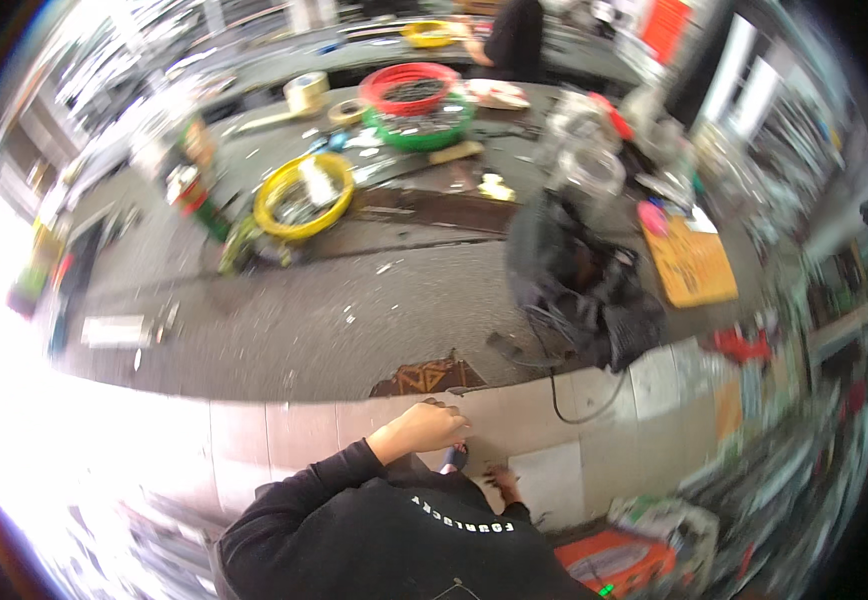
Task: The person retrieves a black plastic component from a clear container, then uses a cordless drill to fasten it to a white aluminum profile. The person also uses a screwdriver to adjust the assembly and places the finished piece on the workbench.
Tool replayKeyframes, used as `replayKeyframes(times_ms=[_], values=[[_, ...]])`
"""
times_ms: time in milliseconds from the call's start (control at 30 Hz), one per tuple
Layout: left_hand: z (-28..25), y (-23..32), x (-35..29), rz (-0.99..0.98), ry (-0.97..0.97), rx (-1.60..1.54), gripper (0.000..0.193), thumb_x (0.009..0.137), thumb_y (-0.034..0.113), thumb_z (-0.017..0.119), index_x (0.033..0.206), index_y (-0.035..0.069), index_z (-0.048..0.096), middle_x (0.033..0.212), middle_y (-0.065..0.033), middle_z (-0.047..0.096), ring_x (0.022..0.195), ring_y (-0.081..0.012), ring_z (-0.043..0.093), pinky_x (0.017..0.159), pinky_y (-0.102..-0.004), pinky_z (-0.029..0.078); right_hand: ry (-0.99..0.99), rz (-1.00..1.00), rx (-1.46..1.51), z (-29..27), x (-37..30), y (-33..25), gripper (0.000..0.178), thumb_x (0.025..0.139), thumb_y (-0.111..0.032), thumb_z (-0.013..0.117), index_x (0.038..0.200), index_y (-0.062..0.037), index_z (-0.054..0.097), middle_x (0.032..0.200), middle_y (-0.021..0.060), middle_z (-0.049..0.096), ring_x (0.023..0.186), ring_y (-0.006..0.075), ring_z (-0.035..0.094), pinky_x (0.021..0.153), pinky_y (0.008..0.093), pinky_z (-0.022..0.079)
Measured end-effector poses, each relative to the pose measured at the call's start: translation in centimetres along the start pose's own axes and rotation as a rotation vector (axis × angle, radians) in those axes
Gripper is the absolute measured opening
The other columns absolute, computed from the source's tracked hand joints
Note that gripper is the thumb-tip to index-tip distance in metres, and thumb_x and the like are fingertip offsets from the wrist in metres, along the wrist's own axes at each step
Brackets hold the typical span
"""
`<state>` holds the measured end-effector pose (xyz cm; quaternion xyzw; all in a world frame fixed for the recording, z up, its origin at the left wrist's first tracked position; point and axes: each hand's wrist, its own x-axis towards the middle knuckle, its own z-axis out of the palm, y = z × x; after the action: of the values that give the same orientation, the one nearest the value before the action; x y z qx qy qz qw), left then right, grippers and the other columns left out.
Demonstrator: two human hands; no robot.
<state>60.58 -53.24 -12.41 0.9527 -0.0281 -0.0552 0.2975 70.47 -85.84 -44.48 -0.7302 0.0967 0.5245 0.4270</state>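
My left hand [430,427] is held in front of my body, just off the near edge of the worktable [424,290]. Its fingers curl inward, and their inner side is hidden, so what they may hold does not show. A brown patterned piece [427,378] lies at that table edge, close beyond the hand. Lower and to the right, my right hand [502,482] hangs beside my body over the tiled floor. Its fingers look apart, with nothing seen in them, though the hand is small and blurred.
A black bag [584,290] with a dangling cord sits at the table's right, near an orange-yellow board [692,262]. Yellow [267,208], red [369,92] and green [379,133] baskets of small parts stand farther back. An orange case [614,562] is on the floor. Another person's arm [514,40] shows behind.
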Motion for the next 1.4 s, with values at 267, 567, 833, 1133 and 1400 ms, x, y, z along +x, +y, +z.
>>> replayKeyframes(times_ms=[267,567,833,1133,1400], values=[[7.8,4.6,-8.1,-0.611,0.178,-0.05,0.05,0.089,0.05,0.066,0.115,0.008,0.067,0.102,-0.0133,0.071,0.094,-0.036,0.07,0.085,-0.0469,0.054,-0.273,0.129,-0.859,-9.4,7.0,-1.6,0.026,0.093,-0.021,0.055,0.103,-0.0027,0.071,0.09,0.0137,0.075,0.068,0.0214,0.069,0.055,0.034,0.052],[8.9,7.1,-17.2,-1.01,0.314,-0.21,0.06,0.095,0.056,0.059,0.132,0.009,0.061,0.117,-0.0162,0.07,0.108,-0.0351,0.067,0.096,-0.0467,0.051,-0.323,-0.125,-1.009,3.4,12.5,-16.7,0.023,0.091,-0.016,0.059,0.103,0.0002,0.07,0.083,0.0133,0.075,0.055,0.0206,0.068,0.049,0.0317,0.051],[8.4,7.5,-34.5,-1.195,0.428,-0.249,0.061,0.097,0.056,0.056,0.135,0.009,0.06,0.122,-0.016,0.068,0.113,-0.0344,0.065,0.099,-0.0456,0.049,-0.573,-0.134,-1.285,27.6,6.2,-9.6,0.028,0.093,-0.024,0.062,0.11,-0.0033,0.069,0.089,0.0106,0.076,0.061,0.0182,0.069,0.051,0.03,0.049],[12.5,8.7,-56.6,-1.677,0.739,-0.327,0.058,0.096,0.056,0.057,0.135,0.012,0.06,0.12,-0.0172,0.067,0.111,-0.0354,0.065,0.098,-0.0461,0.049,-0.951,-0.507,-1.637,56.4,-1.7,-1.8,0.022,0.093,-0.016,0.064,0.096,0.0035,0.074,0.08,0.0118,0.074,0.068,0.0177,0.069,0.058,0.032,0.056],[13.4,1.4,-67.3,-1.539,0.872,-0.573,0.061,0.093,0.054,0.064,0.135,0.009,0.061,0.126,-0.0207,0.066,0.116,-0.0359,0.065,0.098,-0.0433,0.051,-1.333,-0.691,-1.631,76.6,-21.9,-5.2,0.043,0.091,-0.038,0.063,0.107,0.0002,0.073,0.099,0.018,0.075,0.092,0.0311,0.071,0.081,0.0409,0.054]])
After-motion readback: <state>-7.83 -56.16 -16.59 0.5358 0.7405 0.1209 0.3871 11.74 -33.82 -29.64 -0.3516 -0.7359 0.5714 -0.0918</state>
